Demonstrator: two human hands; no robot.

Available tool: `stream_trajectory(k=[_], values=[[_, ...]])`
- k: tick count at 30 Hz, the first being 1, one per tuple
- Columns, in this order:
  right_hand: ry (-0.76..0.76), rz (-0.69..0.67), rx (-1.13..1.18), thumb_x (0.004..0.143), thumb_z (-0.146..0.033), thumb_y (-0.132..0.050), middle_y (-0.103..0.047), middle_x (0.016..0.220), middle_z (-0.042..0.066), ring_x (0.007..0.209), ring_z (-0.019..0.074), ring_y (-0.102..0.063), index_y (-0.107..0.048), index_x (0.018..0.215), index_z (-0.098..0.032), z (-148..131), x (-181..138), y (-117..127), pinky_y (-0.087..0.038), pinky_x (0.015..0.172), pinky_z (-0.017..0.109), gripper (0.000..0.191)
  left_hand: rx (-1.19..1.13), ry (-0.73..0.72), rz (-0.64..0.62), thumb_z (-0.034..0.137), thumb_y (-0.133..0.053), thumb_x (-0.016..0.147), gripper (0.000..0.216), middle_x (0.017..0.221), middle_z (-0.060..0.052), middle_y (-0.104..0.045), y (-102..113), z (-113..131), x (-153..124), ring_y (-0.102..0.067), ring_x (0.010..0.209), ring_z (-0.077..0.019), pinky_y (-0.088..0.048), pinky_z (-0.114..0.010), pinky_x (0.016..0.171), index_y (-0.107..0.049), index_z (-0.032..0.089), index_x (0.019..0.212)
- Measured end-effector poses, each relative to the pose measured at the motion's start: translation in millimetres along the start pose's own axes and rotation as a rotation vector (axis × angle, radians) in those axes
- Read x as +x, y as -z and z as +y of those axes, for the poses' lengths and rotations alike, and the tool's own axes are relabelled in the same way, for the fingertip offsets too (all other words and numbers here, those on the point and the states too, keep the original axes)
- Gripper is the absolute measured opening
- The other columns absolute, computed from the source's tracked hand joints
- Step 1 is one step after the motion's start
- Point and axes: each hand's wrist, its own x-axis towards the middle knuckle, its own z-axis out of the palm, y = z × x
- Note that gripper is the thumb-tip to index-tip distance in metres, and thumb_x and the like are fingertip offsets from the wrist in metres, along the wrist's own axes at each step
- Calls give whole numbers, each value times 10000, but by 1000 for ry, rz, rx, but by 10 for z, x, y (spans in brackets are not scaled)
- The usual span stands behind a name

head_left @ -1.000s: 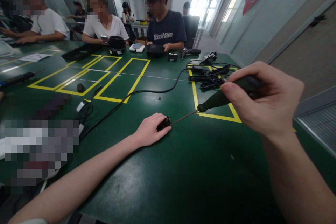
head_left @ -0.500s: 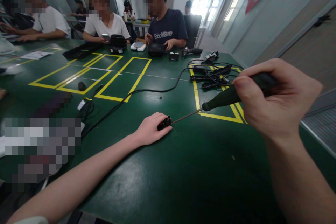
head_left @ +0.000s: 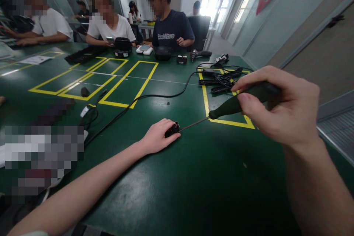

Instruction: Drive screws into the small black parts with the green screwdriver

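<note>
My left hand (head_left: 160, 135) rests on the green table, its thumb and fingers closed around a small black part (head_left: 173, 129) with a short tube on top. In my right hand (head_left: 287, 105) is a screwdriver (head_left: 225, 108) with a dark green handle, held nearly level. Its thin shaft points left and down, and the tip meets the right side of the black part, close to my left thumb. Exactly where the tip sits on the part is too small to make out.
A black cable (head_left: 155, 95) crosses the table to a heap of black parts (head_left: 218, 81) inside yellow tape. A power drill (head_left: 200, 54) lies at the far edge. Co-workers sit opposite; one wears a navy shirt (head_left: 173, 25). A dark lump (head_left: 84, 91) sits at left.
My right hand has shifted slightly left and its fingers sit differently on the screwdriver handle. My left hand stays on the black part. The co-worker in navy has drawn a hand back.
</note>
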Motion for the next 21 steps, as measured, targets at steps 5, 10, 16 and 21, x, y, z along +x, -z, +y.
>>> stream_trajectory(k=[5,10,16,21], values=[[-31,-48,-5,839,-238,-598,-654,692,-18,562,105,-512,-619,798,-220,-17,29,22,-335,528,274,50,-5,-1,-10,422,-629,1040,244,1005,-67,-728,-6,-16,5,-647,953,-238,-526,-363,842,-694,190,1080],[-114,-26,9,849,-248,-714,-642,638,-25,546,105,-531,-609,717,-224,-67,59,5,-359,525,274,170,-8,2,-1,423,-639,1030,247,986,-67,-725,-4,-11,4,-651,938,-240,-525,-360,825,-696,188,1081],[-89,-113,44,808,-215,-641,-661,674,-7,581,141,-584,-629,793,-235,-84,44,47,-398,555,295,28,-48,-34,-12,318,-668,955,223,1046,-83,-739,21,-17,4,-666,986,-255,-554,-394,882,-705,192,1136],[-172,-80,54,845,-293,-707,-626,616,-20,532,129,-543,-618,708,-236,-104,47,17,-356,517,290,173,-76,-56,-19,297,-627,978,249,1082,-98,-750,21,-39,-3,-664,1009,-257,-557,-408,906,-696,181,1187]])
